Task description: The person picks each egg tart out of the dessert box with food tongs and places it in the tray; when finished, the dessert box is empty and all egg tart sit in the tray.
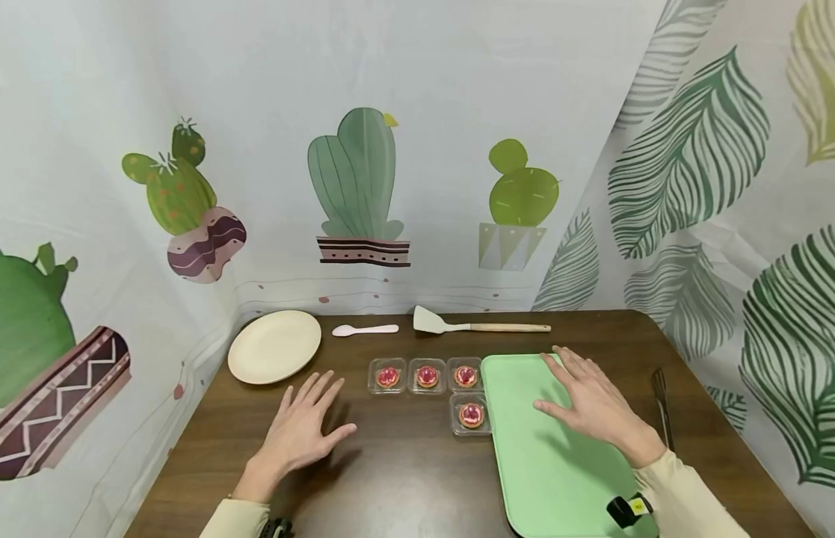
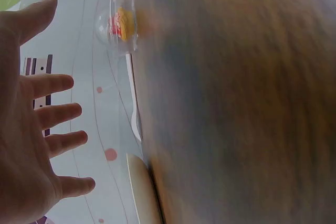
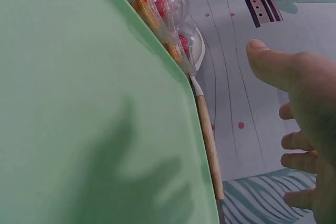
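My left hand (image 1: 297, 430) hovers palm down over the brown table, fingers spread, holding nothing. Over the green tray (image 1: 545, 478) hangs my right hand (image 1: 595, 396), also spread and free of any object, its shadow falling on the tray. Between the hands sit several small tarts with red tops in clear plastic boxes: a row of three, left (image 1: 388, 376), middle tart (image 1: 427, 376) and right tart (image 1: 466, 376), plus a front tart (image 1: 471, 415) close by the tray's left edge. In the left wrist view the fingers (image 2: 60, 114) are straight and apart.
A cream plate (image 1: 274, 347) lies at the back left. Beside it are a pale pink spoon (image 1: 365, 329) and a spatula (image 1: 504, 327) with a wooden handle along the back edge. A dark fork-like utensil (image 1: 662, 407) lies right of the tray. Printed cloth (image 1: 444, 90) hangs behind the table.
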A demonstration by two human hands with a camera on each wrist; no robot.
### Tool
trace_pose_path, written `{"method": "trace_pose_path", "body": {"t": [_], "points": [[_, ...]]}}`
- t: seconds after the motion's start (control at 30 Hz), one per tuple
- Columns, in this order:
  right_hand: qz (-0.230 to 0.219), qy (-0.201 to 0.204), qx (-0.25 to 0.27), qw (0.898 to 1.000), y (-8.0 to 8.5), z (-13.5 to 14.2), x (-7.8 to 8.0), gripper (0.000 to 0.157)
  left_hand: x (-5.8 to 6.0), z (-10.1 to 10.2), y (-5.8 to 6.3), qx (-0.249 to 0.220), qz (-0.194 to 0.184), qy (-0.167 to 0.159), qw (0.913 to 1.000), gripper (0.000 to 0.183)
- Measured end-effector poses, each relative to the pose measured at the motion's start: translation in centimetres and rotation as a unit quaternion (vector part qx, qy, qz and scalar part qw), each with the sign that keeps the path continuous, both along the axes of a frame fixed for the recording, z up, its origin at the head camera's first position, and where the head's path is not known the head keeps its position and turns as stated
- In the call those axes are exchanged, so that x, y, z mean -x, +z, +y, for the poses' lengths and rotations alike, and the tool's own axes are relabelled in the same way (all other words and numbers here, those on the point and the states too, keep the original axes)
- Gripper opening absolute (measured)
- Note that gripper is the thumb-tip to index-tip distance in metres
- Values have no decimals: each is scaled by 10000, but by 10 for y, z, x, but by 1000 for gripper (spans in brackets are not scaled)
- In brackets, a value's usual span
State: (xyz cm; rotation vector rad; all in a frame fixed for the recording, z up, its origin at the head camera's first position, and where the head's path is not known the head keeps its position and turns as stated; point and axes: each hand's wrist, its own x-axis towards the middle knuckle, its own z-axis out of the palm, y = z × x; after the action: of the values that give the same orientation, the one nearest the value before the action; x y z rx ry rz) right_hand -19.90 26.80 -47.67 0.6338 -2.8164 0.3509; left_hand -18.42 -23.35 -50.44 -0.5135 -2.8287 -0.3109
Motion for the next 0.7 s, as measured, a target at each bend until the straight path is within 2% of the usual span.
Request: {"method": "trace_pose_path", "body": {"t": [0.5,0.7], "points": [[126,143,200,9996,-1,-9,10,75,12,21,7,-39,-107,-309,9995,82],[151,239,341,9990,-2,-10,14,68,22,34,8,-31,-198,-458,9987,83]]}}
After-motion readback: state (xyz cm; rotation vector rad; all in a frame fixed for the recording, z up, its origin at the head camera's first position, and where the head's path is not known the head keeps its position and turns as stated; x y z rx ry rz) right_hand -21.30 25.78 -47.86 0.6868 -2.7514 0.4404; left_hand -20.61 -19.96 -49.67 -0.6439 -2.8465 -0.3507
